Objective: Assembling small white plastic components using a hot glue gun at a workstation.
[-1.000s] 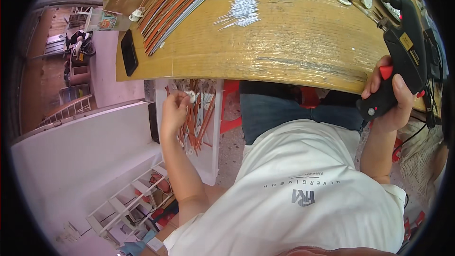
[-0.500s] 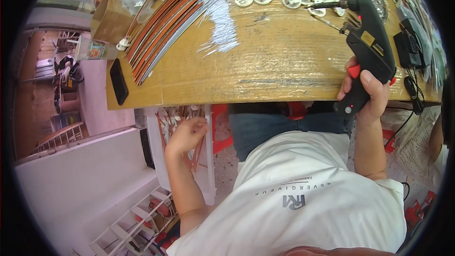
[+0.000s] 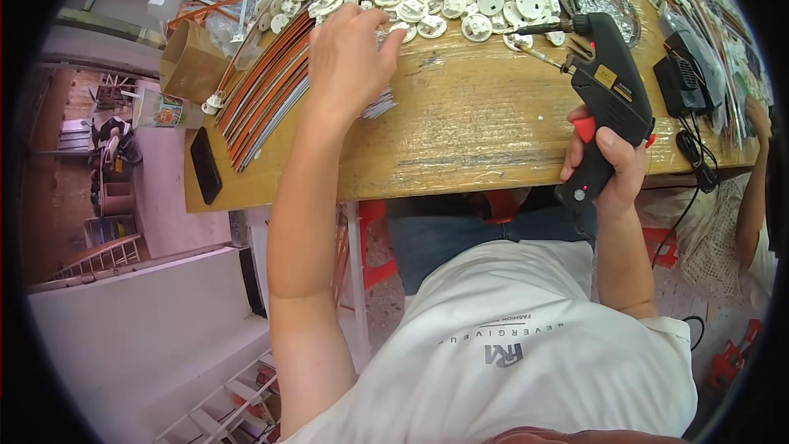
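Many round white plastic discs (image 3: 491, 3) left, loose
My right hand (image 3: 620, 171) clamps a black plastic soldering gun (image 3: 615, 86); left hand (image 3: 347, 66), grip I can't tell.

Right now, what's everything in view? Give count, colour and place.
Worktable: 1, yellow-brown, centre
Soldering gun: 1, black, right of centre
Round discs: many, white, far side
Wires: many, orange and white, left side
Smartphone: 1, black, left edge
Round dish: 1, dark, beyond gun
Power adapter: 1, black, right side
Cardboard box: 1, brown, far left
Plastic frames: several, red, below table
Co-worker's forearm: 1, bare, right rim
T-shirt: 1, white, lower centre
Left hand: 1, bare, at discs' edge
Right hand: 1, bare, gripping gun
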Available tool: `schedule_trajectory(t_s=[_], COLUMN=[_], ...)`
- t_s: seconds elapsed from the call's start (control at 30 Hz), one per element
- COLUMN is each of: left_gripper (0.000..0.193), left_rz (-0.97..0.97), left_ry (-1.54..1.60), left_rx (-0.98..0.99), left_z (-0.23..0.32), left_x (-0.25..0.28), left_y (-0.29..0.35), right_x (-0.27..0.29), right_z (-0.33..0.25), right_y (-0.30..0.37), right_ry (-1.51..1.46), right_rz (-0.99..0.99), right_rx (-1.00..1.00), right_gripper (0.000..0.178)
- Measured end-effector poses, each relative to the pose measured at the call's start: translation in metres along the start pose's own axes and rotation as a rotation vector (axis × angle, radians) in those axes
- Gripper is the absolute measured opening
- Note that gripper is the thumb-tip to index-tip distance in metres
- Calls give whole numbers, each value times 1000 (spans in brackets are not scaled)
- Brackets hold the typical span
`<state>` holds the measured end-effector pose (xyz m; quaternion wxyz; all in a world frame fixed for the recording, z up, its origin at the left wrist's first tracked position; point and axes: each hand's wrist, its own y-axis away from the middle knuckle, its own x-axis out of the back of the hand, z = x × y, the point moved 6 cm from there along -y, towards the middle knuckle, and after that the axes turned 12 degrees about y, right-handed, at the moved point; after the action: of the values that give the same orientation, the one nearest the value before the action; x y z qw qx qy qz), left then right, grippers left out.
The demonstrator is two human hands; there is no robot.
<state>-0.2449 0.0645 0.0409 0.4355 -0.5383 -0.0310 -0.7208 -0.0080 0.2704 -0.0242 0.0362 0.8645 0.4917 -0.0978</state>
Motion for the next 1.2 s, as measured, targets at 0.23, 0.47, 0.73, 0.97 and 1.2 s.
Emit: schedule_trajectory(t_s=[0.23, 0.47, 0.73, 0.97, 1.2], left_gripper=[26, 22, 18, 22, 31], left_rz=[-233, -152, -162, -198, 72], left_ry=[-122, 22, 211, 285, 285], left_rx=[166, -41, -65, -166, -38], left_z=[-4, 24, 83, 79, 75], left_x=[-24, -9, -3, -6, -11], left_y=[-21, 8, 89, 107, 120], right_x=[-2, 0, 0, -1, -4], right_z=[1, 1, 2, 0, -2], right_y=[3, 4, 7, 7, 7], right_ry=[25, 1, 38, 42, 62], right_rz=[-7, -18, -23, 18, 43], right_rx=[-41, -41, -89, -68, -42], right_gripper=[54, 54, 55, 56, 55])
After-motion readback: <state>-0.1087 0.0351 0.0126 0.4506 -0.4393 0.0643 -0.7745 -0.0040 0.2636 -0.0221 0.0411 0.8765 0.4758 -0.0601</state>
